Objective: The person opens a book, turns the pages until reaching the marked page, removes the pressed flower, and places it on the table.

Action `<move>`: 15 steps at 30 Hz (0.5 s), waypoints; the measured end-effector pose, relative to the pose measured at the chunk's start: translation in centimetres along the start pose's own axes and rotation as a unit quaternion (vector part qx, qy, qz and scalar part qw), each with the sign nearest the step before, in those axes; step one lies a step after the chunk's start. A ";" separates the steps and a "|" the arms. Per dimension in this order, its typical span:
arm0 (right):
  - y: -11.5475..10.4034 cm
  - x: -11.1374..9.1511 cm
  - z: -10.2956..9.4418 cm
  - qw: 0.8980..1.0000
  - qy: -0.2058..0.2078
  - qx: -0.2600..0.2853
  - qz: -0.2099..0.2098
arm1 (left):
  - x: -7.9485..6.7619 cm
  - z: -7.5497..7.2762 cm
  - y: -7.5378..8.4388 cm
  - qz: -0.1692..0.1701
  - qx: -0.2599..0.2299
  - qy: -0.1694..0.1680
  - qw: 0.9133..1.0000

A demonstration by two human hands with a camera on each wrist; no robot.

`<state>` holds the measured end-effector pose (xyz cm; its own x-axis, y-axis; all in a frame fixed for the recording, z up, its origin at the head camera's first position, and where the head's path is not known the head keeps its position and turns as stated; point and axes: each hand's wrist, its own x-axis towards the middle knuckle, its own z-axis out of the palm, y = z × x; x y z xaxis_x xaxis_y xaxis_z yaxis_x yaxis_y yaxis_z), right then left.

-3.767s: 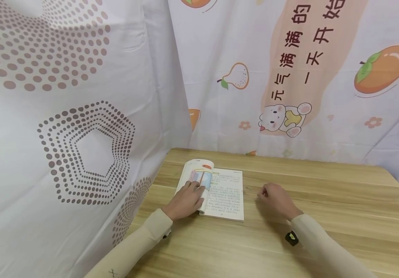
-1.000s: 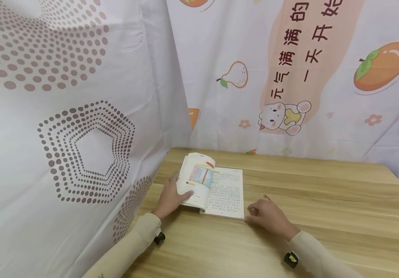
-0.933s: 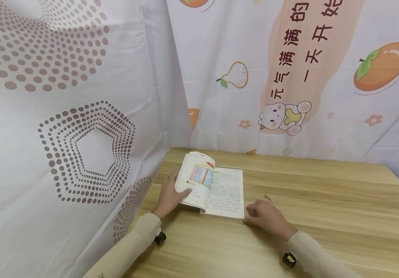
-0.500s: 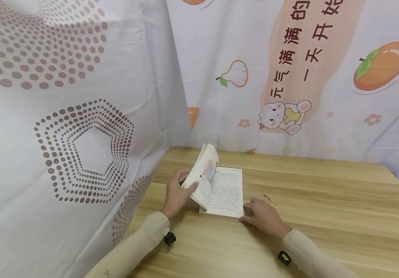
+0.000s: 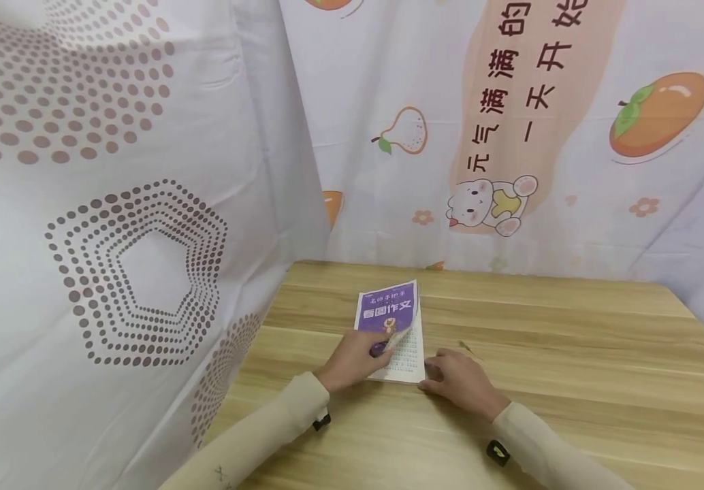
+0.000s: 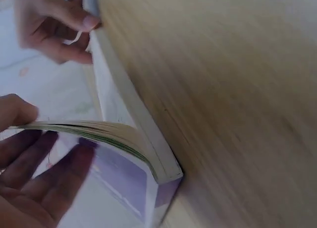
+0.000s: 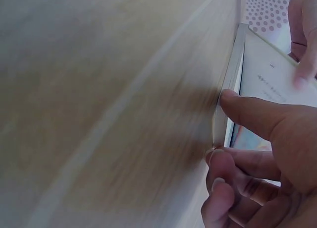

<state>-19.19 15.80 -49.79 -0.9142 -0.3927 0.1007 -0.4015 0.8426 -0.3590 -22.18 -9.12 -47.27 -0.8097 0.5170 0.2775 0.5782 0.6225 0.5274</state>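
A paperback book [image 5: 372, 323] with a purple front cover, white lettering and a small cartoon animal lies partly open on the table. With thumb above and fingers beneath in the left wrist view, my left hand [image 5: 350, 362] grips the cover and a sheaf of pages [image 6: 94, 126], bent up over the printed page [image 5: 406, 357]. My right hand [image 5: 461, 383] is at the book's near right corner, fingers curled. In the right wrist view its thumb [image 7: 242, 106] presses the book's edge and the fingertips sit beside it, holding the corner.
The wooden table [image 5: 548, 340] runs out to the right. A patterned white curtain [image 5: 144, 272] hangs close on the left, another printed curtain [image 5: 401, 204] behind. A thin dark sliver [image 5: 467, 349] lies beyond my right hand. A black device [image 5: 498, 452] hangs at my right wrist.
My left hand has carried the sheaf of pages from the left side over to the right, bringing the purple cover into view. My right hand has moved in to the book's near right corner.
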 end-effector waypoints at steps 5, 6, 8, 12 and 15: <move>0.1 0.2 0.2 1.000 0.010 -0.011 -0.012 | 0.3 1.1 0.3 0.055 0.124 -0.046 0.990; 0.1 0.2 0.2 1.000 0.011 -0.012 -0.016 | 0.3 1.2 0.4 0.066 0.145 -0.051 0.986; 0.1 0.2 0.3 1.000 0.014 -0.011 -0.022 | 0.2 1.5 0.5 0.093 0.190 -0.057 0.976; 0.0 0.2 0.3 0.999 0.017 -0.004 -0.037 | 0.0 2.2 0.3 0.136 0.268 -0.072 0.951; 0.1 0.1 0.1 0.998 0.024 -0.007 -0.054 | -0.3 2.5 0.2 0.142 0.294 -0.081 0.942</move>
<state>-19.29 15.85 -49.92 -0.8672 -0.4634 0.1821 -0.4979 0.8014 -0.3315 -21.58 -7.63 -49.27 -0.6157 0.7652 0.1882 0.7634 0.6385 -0.0983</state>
